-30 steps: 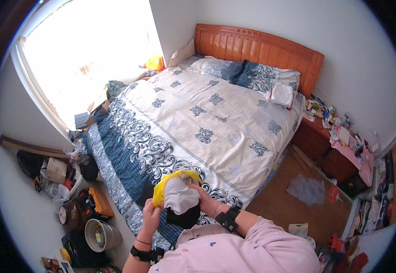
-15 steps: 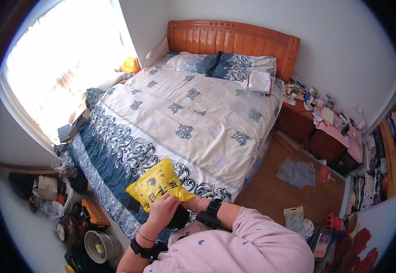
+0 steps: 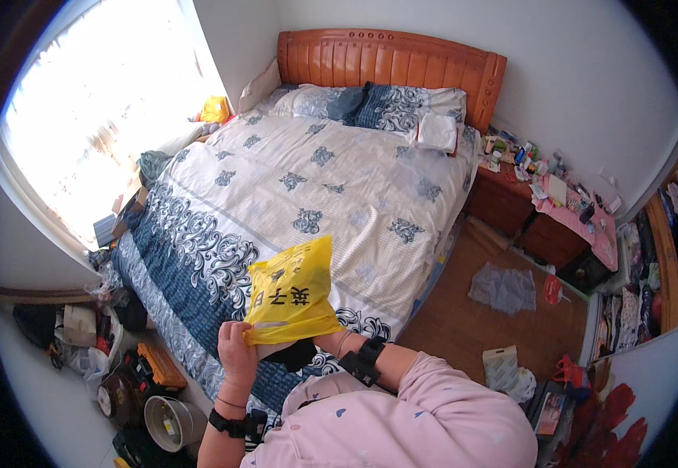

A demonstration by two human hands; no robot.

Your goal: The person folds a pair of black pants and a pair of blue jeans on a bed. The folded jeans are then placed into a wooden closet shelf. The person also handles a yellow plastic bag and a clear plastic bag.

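Observation:
A yellow plastic bag [image 3: 296,285] with dark printing is raised over the foot of the bed. My left hand [image 3: 237,351] pinches the bag's lower left edge between thumb and fingers. At the lower right corner, my right hand [image 3: 329,342] reaches behind or into the bag, and its fingers are hidden there. Just below the bag's lower edge, between my hands, is a black, soft-looking thing [image 3: 298,356]; I cannot tell what it is or whether a hand holds it. The bed's patterned cover [image 3: 354,187] spreads beyond the bag.
A white folded item [image 3: 437,132] lies near the pillows. Crowded bedside cabinets [image 3: 502,199] stand at the right. Clear plastic [image 3: 502,288] lies on the brown floor. A whitish bucket [image 3: 173,423] and an orange-black case [image 3: 159,366] stand at lower left.
My left hand has moved left and down from the bag's front to its lower left edge. The bag has turned more upright and shifted right, with its top higher.

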